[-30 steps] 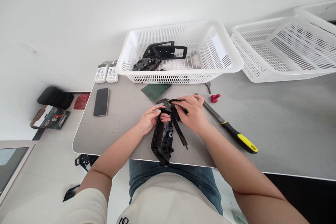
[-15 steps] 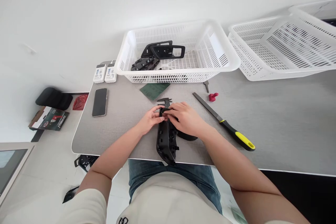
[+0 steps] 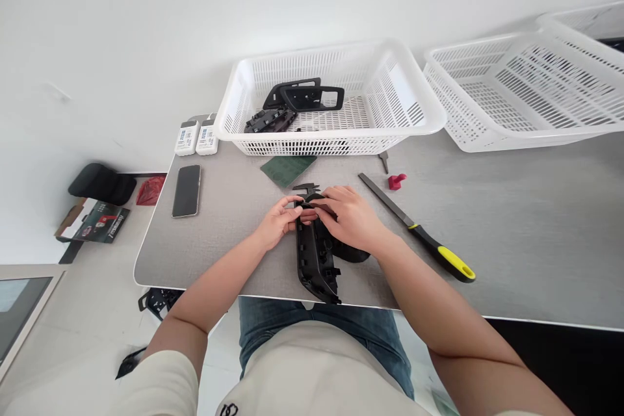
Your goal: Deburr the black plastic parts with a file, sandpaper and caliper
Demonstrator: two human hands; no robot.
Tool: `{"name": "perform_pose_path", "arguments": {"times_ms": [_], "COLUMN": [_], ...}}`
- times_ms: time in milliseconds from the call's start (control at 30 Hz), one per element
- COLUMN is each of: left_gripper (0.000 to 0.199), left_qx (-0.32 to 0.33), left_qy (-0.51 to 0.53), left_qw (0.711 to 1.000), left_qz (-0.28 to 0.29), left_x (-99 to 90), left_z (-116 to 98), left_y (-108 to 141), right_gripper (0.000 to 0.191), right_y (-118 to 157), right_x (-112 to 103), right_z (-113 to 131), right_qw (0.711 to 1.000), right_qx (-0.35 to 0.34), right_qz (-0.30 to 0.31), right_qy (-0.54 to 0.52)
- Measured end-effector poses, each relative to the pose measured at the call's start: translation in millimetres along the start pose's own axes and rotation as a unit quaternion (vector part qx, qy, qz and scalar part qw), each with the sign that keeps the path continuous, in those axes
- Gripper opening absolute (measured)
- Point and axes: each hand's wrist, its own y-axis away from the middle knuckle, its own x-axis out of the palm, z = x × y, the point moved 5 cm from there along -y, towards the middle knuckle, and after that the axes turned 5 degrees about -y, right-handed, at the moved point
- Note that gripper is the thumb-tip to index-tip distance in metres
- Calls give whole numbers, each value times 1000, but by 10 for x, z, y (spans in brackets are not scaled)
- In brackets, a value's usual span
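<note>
A black moulded plastic door trim part (image 3: pixel 315 261) lies on the grey tabletop (image 3: pixel 229 240), its ribbed back facing up and its curved end under my hands. A black caliper (image 3: pixel 306 188) shows only its jaws above my fingers, with its beam hidden. My left hand (image 3: pixel 280 221) pinches the caliper against the trim's edge. My right hand (image 3: pixel 351 218) grips the trim's upper end from the right. A steel file with a yellow-and-black handle (image 3: pixel 414 237) lies just right of my right hand.
A white plastic basket (image 3: pixel 331 146) holding black trim parts stands at the table's back, with another white basket (image 3: pixel 526 94) to its right. A green abrasive pad (image 3: pixel 287 170), red plastic piece (image 3: pixel 396 181), smartphone (image 3: pixel 186 191) and two white boxes (image 3: pixel 196 138) lie nearby.
The trim's lower end has swung right and now rests on the table. The caliper's beam, visible earlier, is now hidden. My hands have drawn closer together around the trim's upper end.
</note>
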Motion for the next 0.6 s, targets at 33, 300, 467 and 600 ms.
{"name": "perform_pose_path", "arguments": {"times_ms": [33, 300, 467, 600], "left_gripper": [46, 35, 38, 65], "left_qx": [-2, 96, 202, 198], "left_qy": [-4, 71, 100, 87], "left_qw": [1000, 992, 964, 963], "left_qz": [-9, -48, -140, -163], "left_x": [-14, -133, -274, -310], "left_z": [-1, -212, -413, -424], "left_y": [-5, 13, 81, 100], "right_gripper": [25, 26, 23, 24], "right_y": [3, 75, 221, 235], "right_x": [-22, -324, -571, -410], "right_z": [-13, -180, -270, -345], "right_qw": [1000, 975, 930, 874], "right_qx": [0, 86, 170, 282], "right_qz": [-14, -196, -318, -224], "right_qy": [-17, -55, -76, -326]}}
